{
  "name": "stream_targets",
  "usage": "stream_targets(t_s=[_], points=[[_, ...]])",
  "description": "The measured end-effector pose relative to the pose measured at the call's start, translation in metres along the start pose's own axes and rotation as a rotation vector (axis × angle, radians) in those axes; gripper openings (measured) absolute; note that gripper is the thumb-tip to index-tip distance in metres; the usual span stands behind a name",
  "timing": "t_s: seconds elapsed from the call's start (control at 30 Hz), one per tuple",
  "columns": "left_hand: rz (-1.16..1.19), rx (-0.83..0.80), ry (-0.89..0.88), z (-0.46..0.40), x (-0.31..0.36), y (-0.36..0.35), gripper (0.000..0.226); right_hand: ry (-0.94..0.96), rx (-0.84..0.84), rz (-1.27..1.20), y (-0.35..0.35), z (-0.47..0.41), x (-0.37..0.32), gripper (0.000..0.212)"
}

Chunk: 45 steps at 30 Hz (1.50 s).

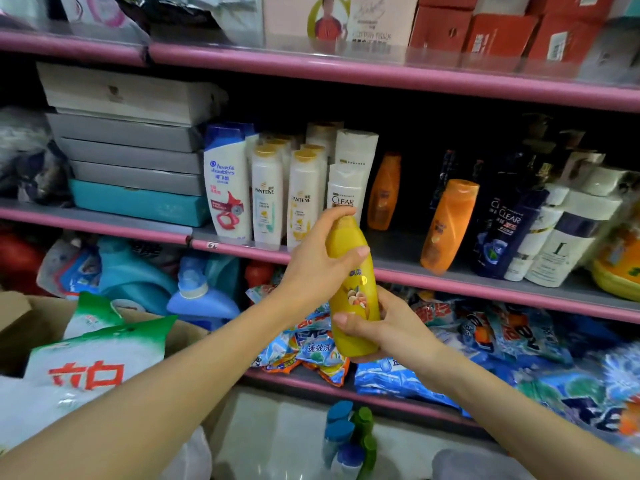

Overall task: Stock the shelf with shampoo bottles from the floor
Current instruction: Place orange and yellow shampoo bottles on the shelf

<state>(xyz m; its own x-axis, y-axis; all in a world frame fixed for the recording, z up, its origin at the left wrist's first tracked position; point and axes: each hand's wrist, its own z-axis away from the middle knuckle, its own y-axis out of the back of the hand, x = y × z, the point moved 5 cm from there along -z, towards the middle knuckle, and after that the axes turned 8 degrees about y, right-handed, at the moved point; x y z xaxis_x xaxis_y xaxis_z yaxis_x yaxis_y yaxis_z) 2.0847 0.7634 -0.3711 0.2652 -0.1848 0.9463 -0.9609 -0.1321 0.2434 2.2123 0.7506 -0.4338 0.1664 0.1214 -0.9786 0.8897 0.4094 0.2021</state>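
I hold a yellow shampoo bottle (353, 282) upright in front of the middle pink shelf (408, 277). My left hand (318, 265) grips its upper half near the cap, and my right hand (381, 327) grips its lower half from the right. On that shelf stand white shampoo bottles (266, 195) at the left, two orange bottles (446, 223) in the middle and dark blue and white bottles (509, 223) at the right. A gap lies between the white bottles and the front orange bottle. Several blue- and green-capped bottles (346, 438) stand on the floor below.
Grey and teal flat boxes (131, 147) are stacked at the shelf's left. Detergent bags (485, 341) fill the lower shelf, with blue jugs (201, 292) to their left. A cardboard box with green-white powder bags (93, 355) stands at the lower left. Red cartons (502, 32) sit on the top shelf.
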Motion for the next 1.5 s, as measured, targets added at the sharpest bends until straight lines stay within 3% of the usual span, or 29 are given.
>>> stream_targets(t_s=[0.27,0.43,0.57,0.67,0.73,0.93,1.0,1.03,1.1,1.17,1.23,1.3,1.33,1.37,1.43,1.5], points=[[0.035,-0.029,-0.015,-0.003,-0.002,-0.002,0.044,0.015,0.013,0.005,-0.003,0.002,0.004,0.038],[-0.015,-0.043,-0.073,-0.003,0.003,-0.015,0.054,0.089,0.107,0.052,0.014,-0.003,0.003,0.034],[0.109,-0.067,0.09,-0.013,-0.008,-0.031,0.069,0.131,0.25,0.101,0.042,-0.018,-0.001,0.031],[0.049,-0.228,0.196,-0.021,-0.02,-0.051,0.046,0.165,0.373,0.09,0.067,-0.04,-0.008,0.029],[0.018,-0.289,0.244,-0.028,-0.025,-0.062,0.043,0.173,0.42,0.132,0.083,-0.058,-0.012,0.031],[0.091,-0.175,0.371,-0.074,-0.031,-0.083,0.04,0.133,0.432,0.241,0.105,-0.115,-0.002,0.031],[0.062,-0.138,0.426,-0.087,-0.032,-0.091,0.052,0.099,0.379,0.088,0.106,-0.131,0.003,0.015],[0.032,-0.149,0.451,-0.092,-0.031,-0.096,0.061,0.081,0.377,0.124,0.109,-0.136,0.002,0.015],[-0.178,-0.238,0.482,-0.098,-0.026,-0.108,0.077,0.015,0.31,0.102,0.115,-0.145,0.012,0.029],[-0.467,-0.299,0.458,-0.101,-0.018,-0.115,0.078,-0.071,0.358,-0.157,0.124,-0.155,0.028,0.036],[-0.589,-0.264,0.404,-0.108,-0.009,-0.119,0.082,-0.043,0.339,-0.143,0.123,-0.157,0.031,0.028],[-0.545,-0.137,0.363,-0.116,-0.003,-0.12,0.085,0.067,0.25,-0.06,0.115,-0.152,0.019,0.026],[-0.477,-0.05,0.343,-0.119,-0.003,-0.119,0.081,0.116,0.275,-0.082,0.114,-0.148,0.011,0.041],[-0.389,0.033,0.332,-0.121,-0.004,-0.117,0.075,0.113,0.309,-0.135,0.114,-0.15,0.01,0.041],[-0.206,0.131,0.35,-0.124,-0.014,-0.115,0.065,0.174,0.315,-0.032,0.115,-0.157,0.013,0.013],[-0.074,0.143,0.398,-0.129,-0.027,-0.116,0.059,0.133,0.335,0.108,0.117,-0.169,0.019,0.022]])
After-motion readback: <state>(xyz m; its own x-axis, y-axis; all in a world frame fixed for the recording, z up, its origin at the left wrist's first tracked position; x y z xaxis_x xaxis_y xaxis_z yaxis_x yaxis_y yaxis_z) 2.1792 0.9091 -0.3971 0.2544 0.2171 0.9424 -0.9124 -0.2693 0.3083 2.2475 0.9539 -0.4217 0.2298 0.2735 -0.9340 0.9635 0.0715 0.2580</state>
